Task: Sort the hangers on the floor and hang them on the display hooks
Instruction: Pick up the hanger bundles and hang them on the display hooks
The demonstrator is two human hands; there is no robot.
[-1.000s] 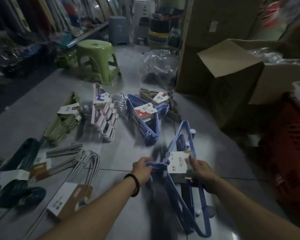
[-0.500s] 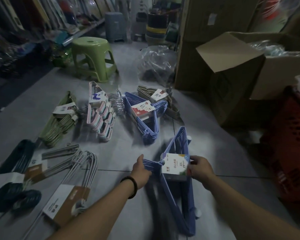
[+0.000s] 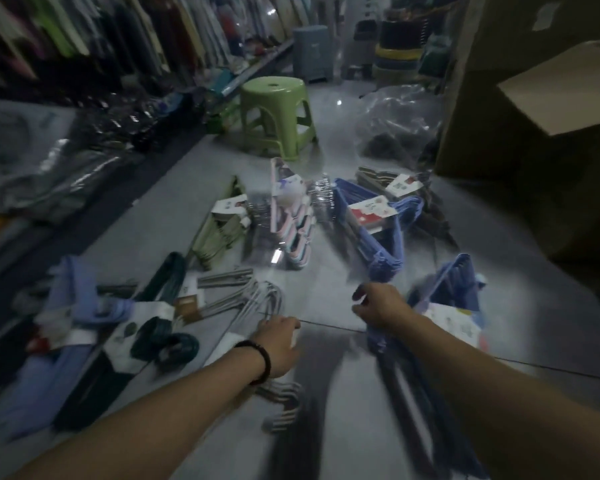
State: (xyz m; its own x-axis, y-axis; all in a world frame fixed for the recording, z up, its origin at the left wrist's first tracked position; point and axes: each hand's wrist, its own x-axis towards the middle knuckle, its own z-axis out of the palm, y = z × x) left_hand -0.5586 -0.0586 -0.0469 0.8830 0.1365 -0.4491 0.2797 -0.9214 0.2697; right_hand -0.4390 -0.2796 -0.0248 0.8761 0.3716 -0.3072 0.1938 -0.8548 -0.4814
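Note:
My right hand (image 3: 383, 306) grips a bundle of blue hangers (image 3: 454, 292) near its hook end, and the bundle trails back along my forearm. To the left, my left hand (image 3: 278, 344) is down on a bundle of white wire hangers (image 3: 257, 299), fingers curled over its paper label. More labelled bundles lie on the grey floor: green (image 3: 219, 233), pink and white (image 3: 291, 223), a second blue one (image 3: 378, 237), brown (image 3: 388, 178), dark teal (image 3: 163, 282) and pale blue (image 3: 77, 296). No display hook can be made out in this blurred view.
A green plastic stool (image 3: 274, 112) stands beyond the bundles, with a clear plastic bag (image 3: 395, 123) to its right. Tall cardboard boxes (image 3: 534, 133) close off the right side. Packaged goods crowd a low shelf (image 3: 84, 150) along the left.
My left hand let go of the blue bundle and moved left onto the white wire hangers. My right hand shifted from the blue bundle's label to its hook end. The view swung left.

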